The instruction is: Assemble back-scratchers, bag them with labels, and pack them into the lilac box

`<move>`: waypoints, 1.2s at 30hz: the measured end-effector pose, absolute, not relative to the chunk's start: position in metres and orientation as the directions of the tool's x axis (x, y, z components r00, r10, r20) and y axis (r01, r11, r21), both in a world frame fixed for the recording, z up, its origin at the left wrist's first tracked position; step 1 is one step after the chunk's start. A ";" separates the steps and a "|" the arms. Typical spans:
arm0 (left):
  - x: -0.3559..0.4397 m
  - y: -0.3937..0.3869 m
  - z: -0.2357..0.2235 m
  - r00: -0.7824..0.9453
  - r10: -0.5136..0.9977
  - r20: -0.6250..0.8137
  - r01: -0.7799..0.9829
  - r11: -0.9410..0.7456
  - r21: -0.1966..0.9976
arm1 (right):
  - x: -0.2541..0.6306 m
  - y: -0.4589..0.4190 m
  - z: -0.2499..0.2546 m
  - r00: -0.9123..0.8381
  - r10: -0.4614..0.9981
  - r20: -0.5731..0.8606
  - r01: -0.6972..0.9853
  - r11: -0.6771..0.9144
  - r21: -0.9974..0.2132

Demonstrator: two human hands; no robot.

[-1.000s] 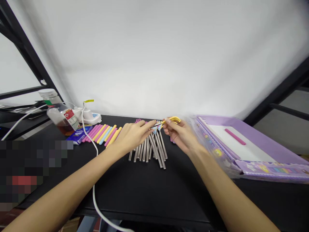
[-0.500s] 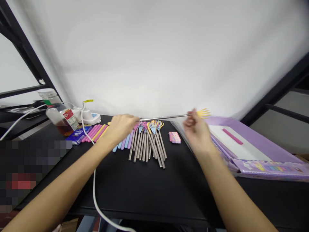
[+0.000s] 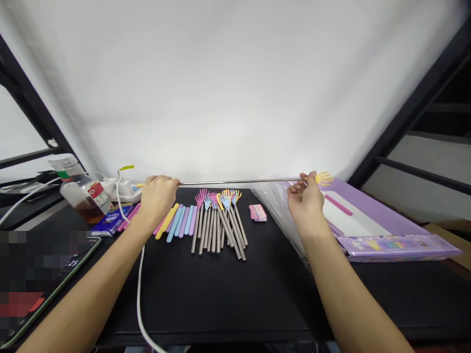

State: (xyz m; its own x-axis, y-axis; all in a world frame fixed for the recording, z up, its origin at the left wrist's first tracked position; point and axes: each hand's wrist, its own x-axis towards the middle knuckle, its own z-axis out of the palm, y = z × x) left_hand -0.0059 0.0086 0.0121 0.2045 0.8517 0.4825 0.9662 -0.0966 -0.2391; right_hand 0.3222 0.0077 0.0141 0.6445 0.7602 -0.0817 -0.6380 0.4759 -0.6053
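Note:
A telescopic back scratcher [image 3: 239,182] with a thin metal rod is stretched out level above the back of the black table. My left hand [image 3: 159,193] is closed round its handle end, where a yellow tip sticks out. Close to its yellow claw, my right hand [image 3: 306,196] pinches the rod between thumb and fingers. Below the rod lies a bunch of back scratcher heads [image 3: 217,225] with short metal tubes and pink, blue and yellow claws. Coloured handles [image 3: 182,220] in yellow, blue, purple and pink lie left of them, partly behind my left arm.
A small pink card stack [image 3: 258,213] lies right of the bunch. Beyond it are clear plastic wrap [image 3: 274,206] and a purple box [image 3: 401,247] with a pink handle [image 3: 338,204] inside. At left are a bottle [image 3: 84,191], blue packet [image 3: 110,220], power strip, phone [image 3: 73,267] and white cable [image 3: 139,289].
My hands have moved apart, the left one leftward and the right one slightly rightward. The rod between them shows longer and lies more level. The whole view has shifted a little.

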 end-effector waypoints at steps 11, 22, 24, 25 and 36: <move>-0.016 0.016 0.004 0.166 0.894 0.417 0.977 -0.090 -0.195 | 0.354 0.004 0.016 0.717 0.691 -0.095 -0.577 0.511 -0.638; -0.028 0.015 0.007 0.189 0.874 0.447 0.972 -0.100 -0.215 | 0.359 0.004 0.011 0.739 0.672 -0.056 -0.553 0.556 -0.620; -0.021 0.015 0.004 0.228 0.852 0.472 0.972 -0.173 -0.156 | 0.347 0.001 0.013 0.708 0.703 -0.062 -0.577 0.526 -0.625; -0.016 0.015 0.002 0.248 0.837 0.487 0.969 -0.217 -0.120 | 0.339 0.000 0.014 0.680 0.731 -0.061 -0.592 0.498 -0.634; -0.021 0.017 -0.003 0.391 0.706 0.590 0.911 -0.388 -0.139 | 0.339 0.000 0.014 0.664 0.740 -0.110 -0.580 0.417 -0.700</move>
